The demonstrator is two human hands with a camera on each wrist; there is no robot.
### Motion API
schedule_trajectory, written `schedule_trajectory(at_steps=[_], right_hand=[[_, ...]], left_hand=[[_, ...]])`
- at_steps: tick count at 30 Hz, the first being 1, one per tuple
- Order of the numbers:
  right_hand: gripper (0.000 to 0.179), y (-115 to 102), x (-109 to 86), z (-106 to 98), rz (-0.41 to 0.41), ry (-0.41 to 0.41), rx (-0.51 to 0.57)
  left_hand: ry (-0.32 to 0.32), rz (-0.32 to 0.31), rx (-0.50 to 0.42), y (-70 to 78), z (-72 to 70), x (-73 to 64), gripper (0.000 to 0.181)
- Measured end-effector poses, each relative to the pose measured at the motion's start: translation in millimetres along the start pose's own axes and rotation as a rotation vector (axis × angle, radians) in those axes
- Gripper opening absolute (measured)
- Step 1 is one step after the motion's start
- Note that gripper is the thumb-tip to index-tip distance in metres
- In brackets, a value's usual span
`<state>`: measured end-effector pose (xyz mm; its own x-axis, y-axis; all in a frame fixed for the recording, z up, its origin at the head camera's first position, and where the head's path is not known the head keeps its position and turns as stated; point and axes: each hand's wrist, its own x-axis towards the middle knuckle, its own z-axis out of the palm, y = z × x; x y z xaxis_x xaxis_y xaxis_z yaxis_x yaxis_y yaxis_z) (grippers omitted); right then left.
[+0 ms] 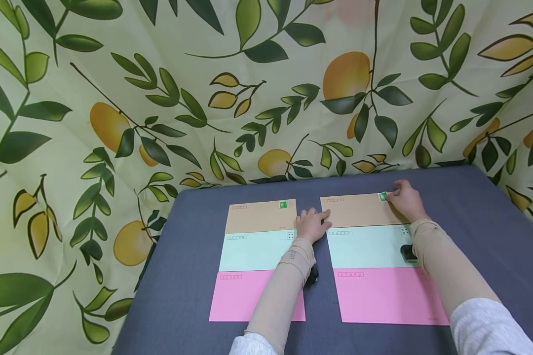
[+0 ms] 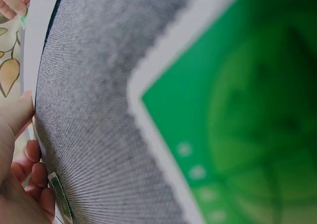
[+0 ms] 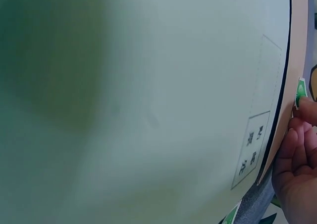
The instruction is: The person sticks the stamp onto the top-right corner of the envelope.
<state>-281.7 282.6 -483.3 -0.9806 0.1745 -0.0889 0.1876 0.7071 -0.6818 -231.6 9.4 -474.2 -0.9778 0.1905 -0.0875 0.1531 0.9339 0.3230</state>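
Note:
My right hand (image 1: 408,202) pinches a small green stamp (image 1: 382,196) at the top right corner of the right tan envelope (image 1: 357,211). In the right wrist view the thumb lies on that stamp (image 3: 301,92), with the other fingers curled below. The left hand (image 1: 312,225) rests between the two columns of envelopes, its fingertips at the left edge of the same tan envelope. Close to the left wrist camera lies a large-looking green stamp (image 2: 257,115) on the grey cloth. Another small stamp (image 2: 60,196) shows beside the left fingers.
Below the right tan envelope lie a pale blue envelope (image 1: 364,249) and a pink envelope (image 1: 382,298). The left column has a stamped tan envelope (image 1: 253,218), a pale blue envelope (image 1: 248,254) and a pink envelope (image 1: 237,301). A leaf-patterned curtain (image 1: 169,123) hangs behind the table.

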Motion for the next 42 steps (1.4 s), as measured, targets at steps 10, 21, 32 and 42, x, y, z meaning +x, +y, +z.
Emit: schedule_trajectory(at_steps=[10, 21, 32, 42], right_hand=[[0.059, -4.5, -3.0, -1.2, -0.008, -0.006, -0.018], [0.054, -0.8, -2.4, 2.3, -0.015, 0.005, -0.028], [0.05, -6.5, -4.7, 1.8, -0.019, 0.006, -0.057], [0.037, -8.7, -4.6, 2.6, -0.045, 0.002, -0.119]], left_hand=[[-0.005, 0.004, -0.007, -0.8, -1.2, 0.0, 0.043], [0.003, 0.009, -0.017, -2.0, 1.0, -0.9, 0.043], [-0.003, 0.008, -0.013, -3.1, 1.4, 1.0, 0.043], [-0.004, 0.012, -0.016, -2.4, -0.5, -0.2, 0.043]])
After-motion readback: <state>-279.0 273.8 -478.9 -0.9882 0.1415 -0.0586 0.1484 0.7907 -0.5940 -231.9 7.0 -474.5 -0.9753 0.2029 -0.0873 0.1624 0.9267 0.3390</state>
